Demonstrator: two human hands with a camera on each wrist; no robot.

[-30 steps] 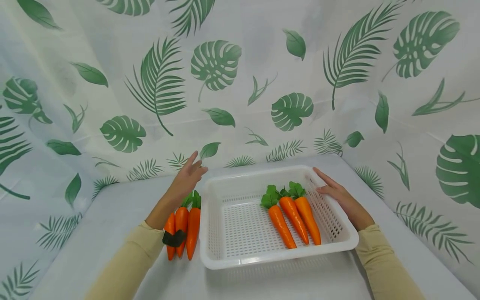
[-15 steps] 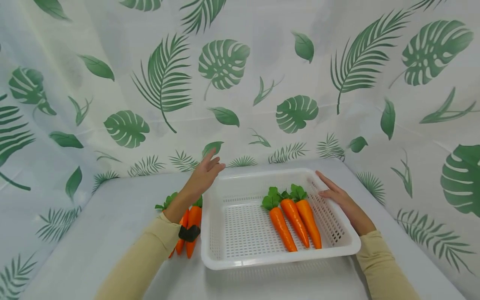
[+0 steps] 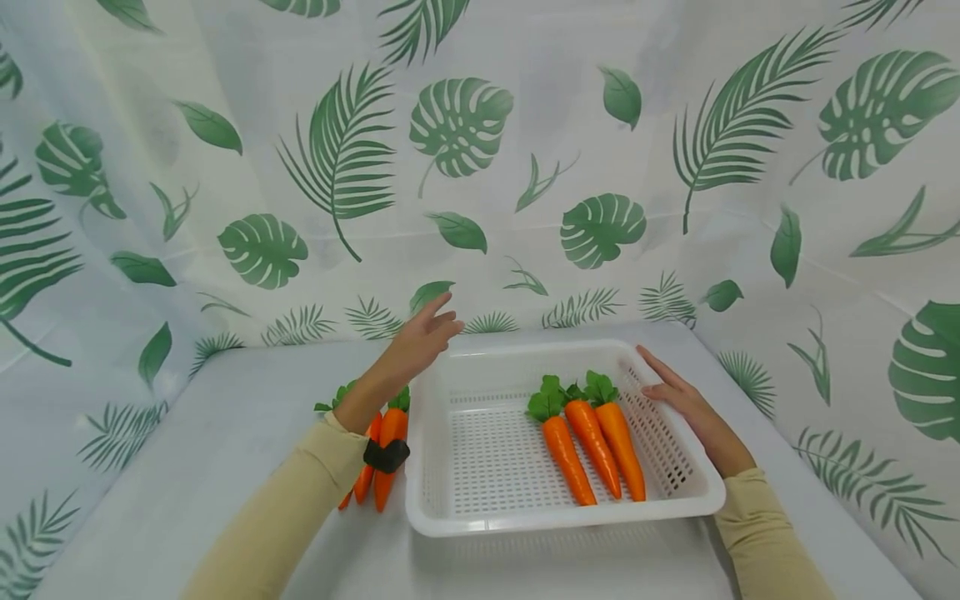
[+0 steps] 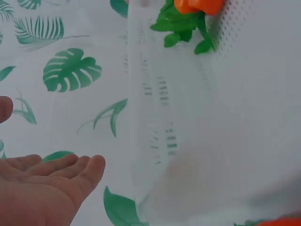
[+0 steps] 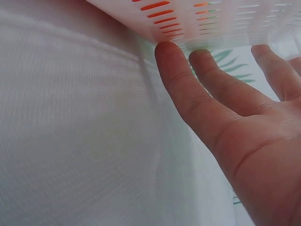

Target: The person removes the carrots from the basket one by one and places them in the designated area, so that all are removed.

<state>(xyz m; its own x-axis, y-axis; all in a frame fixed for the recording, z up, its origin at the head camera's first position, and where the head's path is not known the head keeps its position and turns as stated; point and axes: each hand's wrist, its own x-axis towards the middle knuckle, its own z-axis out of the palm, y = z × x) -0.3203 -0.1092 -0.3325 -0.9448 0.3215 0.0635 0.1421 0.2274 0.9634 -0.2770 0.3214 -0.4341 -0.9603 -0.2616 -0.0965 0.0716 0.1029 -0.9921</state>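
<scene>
The basket [image 3: 487,467] is white and shiny, with round corners and lots of tiny holes in its floor and walls. It sits in the middle of the table [image 3: 217,442], a bit to the right. Three carrots [image 3: 593,446] lie in its right half, side by side — bright orange and smooth, with thin ends pointing to the front and green leaves [image 3: 545,400] at the back. More orange carrots [image 3: 392,429] lie on the table just left of the basket, partly hidden by the left arm and its black band [image 3: 386,457].

The left hand [image 3: 420,346] is up by the basket's back left corner, holding nothing, with its fingers apart. The right hand [image 3: 693,412] holds the basket's right side, its thumb over the rim.

The left wrist view shows the left palm turned up and a gap between the fingers and the basket. From the head, that palm is hidden. The right wrist view shows what the head view can't: long, nearly straight fingers reaching under the wall, fingertips [image 5: 169,54] against it, and orange peeking through the slits. Only the head view shows all three carrots whole.
</scene>
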